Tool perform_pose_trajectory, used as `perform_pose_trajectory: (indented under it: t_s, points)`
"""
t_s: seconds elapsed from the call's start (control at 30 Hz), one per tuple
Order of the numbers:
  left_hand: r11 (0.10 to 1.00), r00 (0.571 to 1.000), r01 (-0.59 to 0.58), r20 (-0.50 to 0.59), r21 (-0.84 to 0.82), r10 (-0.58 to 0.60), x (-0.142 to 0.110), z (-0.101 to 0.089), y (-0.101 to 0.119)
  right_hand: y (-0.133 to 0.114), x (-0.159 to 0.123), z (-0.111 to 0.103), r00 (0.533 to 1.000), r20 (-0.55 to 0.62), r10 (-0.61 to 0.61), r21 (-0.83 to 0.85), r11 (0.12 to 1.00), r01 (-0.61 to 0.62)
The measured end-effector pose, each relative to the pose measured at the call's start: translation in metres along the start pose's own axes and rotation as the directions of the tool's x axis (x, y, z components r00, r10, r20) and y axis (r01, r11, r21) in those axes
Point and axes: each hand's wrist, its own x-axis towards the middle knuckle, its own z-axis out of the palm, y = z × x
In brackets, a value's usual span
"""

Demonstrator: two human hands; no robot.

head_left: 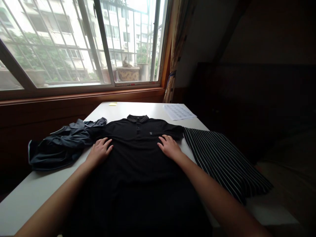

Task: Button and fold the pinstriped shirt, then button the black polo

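A black polo shirt (138,158) lies face up and spread out, its collar toward the window and a small light logo on the chest. My left hand (100,150) rests on its left edge below the sleeve, fingers spread. On the opposite edge lies my right hand (170,146), palm down with the fingers apart. A crumpled dark grey-blue garment (66,141) is beside the left sleeve. Next to the right sleeve is a black cloth with white stripes (222,158), laid flat and hanging toward the table's right side. The shirt's lower end is dark and hard to make out.
The white table (27,200) stands below a barred window (128,42). Printed paper sheets (179,112) lie at its back right, and a yellow sticky note (113,104) at the back left. A curtain (176,49) hangs at the window's right side.
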Motion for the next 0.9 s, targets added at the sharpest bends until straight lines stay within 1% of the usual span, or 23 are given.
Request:
perform_pose_trajectory:
  t_s: [0.13, 0.33, 0.7, 0.8, 0.9]
  points:
    - [1.0, 1.0, 0.013, 0.013, 0.006, -0.013, 0.029, 0.013, -0.003, 0.009, 0.029, 0.008, 0.998, -0.008, 0.059, 0.005, 0.998, -0.059]
    - [1.0, 0.999, -0.01, 0.045, -0.011, 0.011, 0.062, 0.025, -0.01, 0.019, 0.06, 0.019, 0.994, 0.003, 0.106, 0.017, 0.994, -0.106]
    - [0.997, 0.997, -0.02, 0.078, -0.069, 0.025, 0.111, 0.031, -0.013, 0.034, 0.103, 0.034, 0.991, -0.001, 0.132, 0.043, 0.99, -0.132]
    - [0.997, 0.997, -0.018, 0.076, -0.074, 0.024, 0.12, 0.032, -0.013, 0.038, 0.113, 0.036, 0.991, -0.005, 0.133, 0.048, 0.99, -0.132]
    - [0.998, 0.997, -0.006, 0.072, -0.069, 0.011, 0.122, 0.032, -0.011, 0.039, 0.116, 0.036, 0.993, -0.017, 0.121, 0.051, 0.991, -0.12]
